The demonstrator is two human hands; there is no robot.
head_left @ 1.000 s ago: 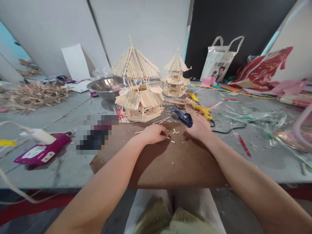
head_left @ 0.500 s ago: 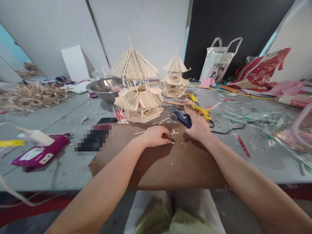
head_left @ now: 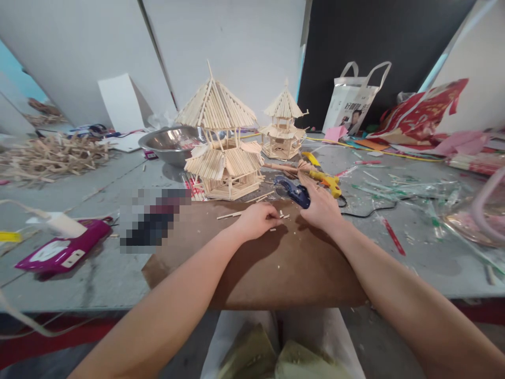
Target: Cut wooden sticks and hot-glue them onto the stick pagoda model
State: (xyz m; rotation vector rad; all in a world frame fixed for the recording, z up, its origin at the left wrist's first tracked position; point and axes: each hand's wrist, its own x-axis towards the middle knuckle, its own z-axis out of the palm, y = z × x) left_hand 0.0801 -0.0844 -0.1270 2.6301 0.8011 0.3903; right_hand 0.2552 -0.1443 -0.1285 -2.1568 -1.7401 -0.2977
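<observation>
My left hand (head_left: 256, 220) is low over the brown sheet (head_left: 252, 289), its fingers curled in beside several short stick pieces (head_left: 283, 215). Whatever lies between the fingertips is hidden. One tiny piece (head_left: 273, 229) rests on the sheet just below that hand. To the right, my right hand (head_left: 323, 206) is wrapped round a dark blue hand tool with a curved end (head_left: 292, 190), which points up and left. A larger two-tiered stick pavilion (head_left: 224, 163) stands upright behind the left hand, and longer thin sticks (head_left: 229, 216) lie to its left.
A smaller stick pavilion (head_left: 283, 131) and a yellow glue gun (head_left: 329, 181) with a black cord are farther back. A metal bowl (head_left: 165, 145), a purple power strip (head_left: 65, 247) and a stick pile (head_left: 59, 155) occupy the left. Plastic scraps (head_left: 398, 192) litter the right.
My left hand has shifted slightly up and right, toward the short pieces. The tiny piece near its fingertips now lies apart on the sheet. My right hand stays on the blue tool.
</observation>
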